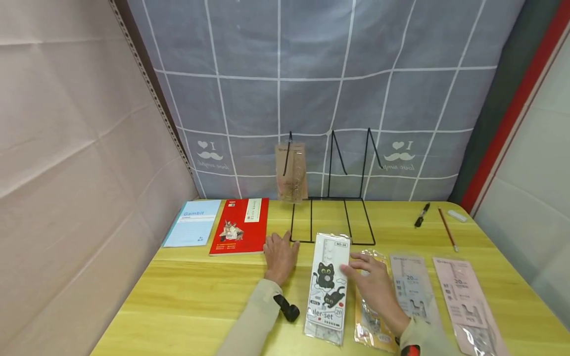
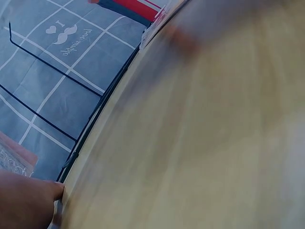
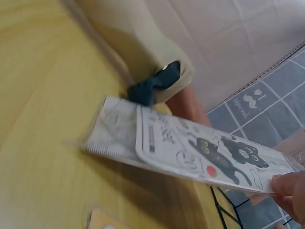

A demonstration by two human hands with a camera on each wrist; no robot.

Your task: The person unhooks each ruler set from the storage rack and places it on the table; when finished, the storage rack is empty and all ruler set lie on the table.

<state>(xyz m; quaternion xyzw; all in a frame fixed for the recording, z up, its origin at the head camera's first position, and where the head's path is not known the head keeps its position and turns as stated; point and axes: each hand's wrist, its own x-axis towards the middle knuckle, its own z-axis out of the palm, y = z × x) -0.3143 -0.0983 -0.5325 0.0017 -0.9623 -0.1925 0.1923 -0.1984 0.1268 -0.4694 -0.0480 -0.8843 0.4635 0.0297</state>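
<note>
"Ruler-set" and "20" can be read on the flat white plastic-wrapped packet [image 1: 328, 291] with two black cats, which is pinched by its right edge in the fingers of the right hand [image 1: 376, 284] and tilted over the yellow wood-grain table [image 1: 178, 306], in front of the black wire rack [image 1: 334, 199]. The rack's near left corner is touched by the left hand [image 1: 281, 257]; whether it's actually gripped can't be told. Five packets are counted: that one, a brownish-pink one [image 1: 297, 173] hung on the left of three hooks, plus an orange one [image 1: 366, 316], a grey one [image 1: 414, 284] and a pink one [image 1: 463, 287] laid out, "20" being printed on the last two. Two booklets: pale blue notebook [image 1: 191, 225] marked "Gambit", red booklet [image 1: 251, 235]. "Love simple" is shown mirrored on the grey-blue checked cloth [image 1: 249, 49]
</note>
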